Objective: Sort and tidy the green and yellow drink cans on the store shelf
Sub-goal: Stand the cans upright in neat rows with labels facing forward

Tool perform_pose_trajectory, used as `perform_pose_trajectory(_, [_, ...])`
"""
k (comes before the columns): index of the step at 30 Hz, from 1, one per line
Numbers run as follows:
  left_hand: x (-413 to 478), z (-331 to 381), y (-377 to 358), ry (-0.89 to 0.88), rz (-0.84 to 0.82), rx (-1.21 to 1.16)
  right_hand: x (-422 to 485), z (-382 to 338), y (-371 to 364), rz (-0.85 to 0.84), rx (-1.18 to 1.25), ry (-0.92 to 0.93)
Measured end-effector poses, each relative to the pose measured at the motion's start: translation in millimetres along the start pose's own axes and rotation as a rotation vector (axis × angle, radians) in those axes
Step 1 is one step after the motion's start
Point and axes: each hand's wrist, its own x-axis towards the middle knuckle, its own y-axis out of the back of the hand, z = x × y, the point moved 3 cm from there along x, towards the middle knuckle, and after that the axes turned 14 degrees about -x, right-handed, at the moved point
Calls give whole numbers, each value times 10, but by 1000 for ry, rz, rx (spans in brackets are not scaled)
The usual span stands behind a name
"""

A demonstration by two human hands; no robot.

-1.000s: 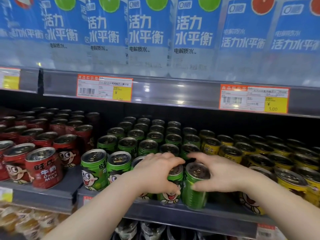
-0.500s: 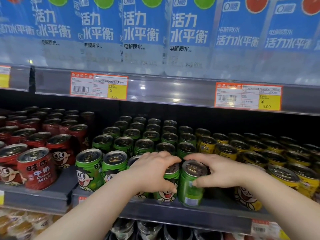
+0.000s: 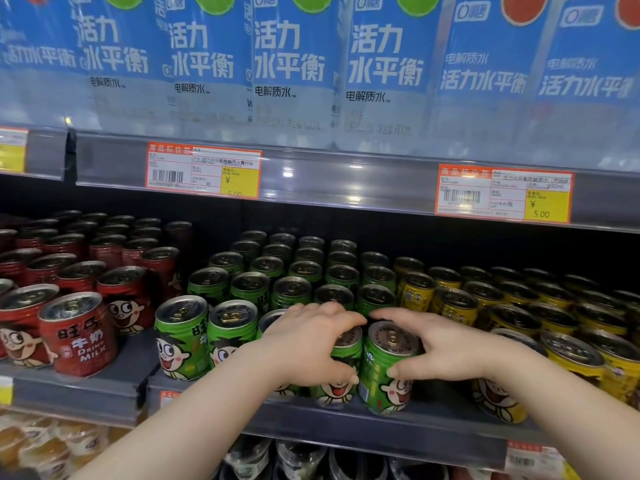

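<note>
Green can (image 3: 386,372) sits at the front edge of the shelf (image 3: 381,431), last on the right of the green front line, and my right hand (image 3: 446,351) has it: fingers arched over the lid, thumb pressed on the label, clasped round the top. Left hand (image 3: 311,344) clasps the neighbouring green can (image 3: 341,372) the same way, and the two cans are touching. Off to the right there's a gap, then a yellow can (image 3: 495,403) near the lip.

I reckon the step is squaring these two into line, faces forward. To do it well I'd slide rather than lift, with the bases flat on the shelf. I'd twist the right one until its cartoon face looks straight out like its neighbour's, and ease it back a little, because it stands close to the lip. I'd watch my knuckles too: the green row behind (image 3: 334,292) stands just beside my fingers, and one nudge could knock it crooked
</note>
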Motion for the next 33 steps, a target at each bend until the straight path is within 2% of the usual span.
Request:
perform_pose_trajectory(2, [4,-1,-6,-5,8,9,12,-19,20,43,-31,-24])
perform_pose_trajectory(6, [-2,-7,-12,2,13,4,32,-49,73,-1,19,-20])
perform_pose_trajectory(9, [8,-31,57,15,82,-242,157,9,194,191,51,-118])
perform_pose_trajectory(11, [39,-119,181,33,223,-395,306,47,260,333,-11,-194])
perform_pose_trajectory(12, [65,-184,246,61,287,-394,372,54,285,360,-63,-242])
perform_pose_trajectory(15, [166,-392,388,176,327,-249,558,108,259,277,-109,-325])
perform_pose_trajectory(17, [229,-514,426,252,259,-150,642,113,180,185,-28,-315])
perform_pose_trajectory(19, [270,-614,428,280,184,-67,668,116,141,169,47,-302])
perform_pose_trajectory(22, [256,-700,373,296,99,-134,619,127,198,129,66,-296])
perform_pose_trajectory(25, [234,-728,359,276,93,-202,576,113,245,44,42,-290])
perform_pose_trajectory(33, [292,-843,388,263,102,-110,584,38,321,11,-60,-329])
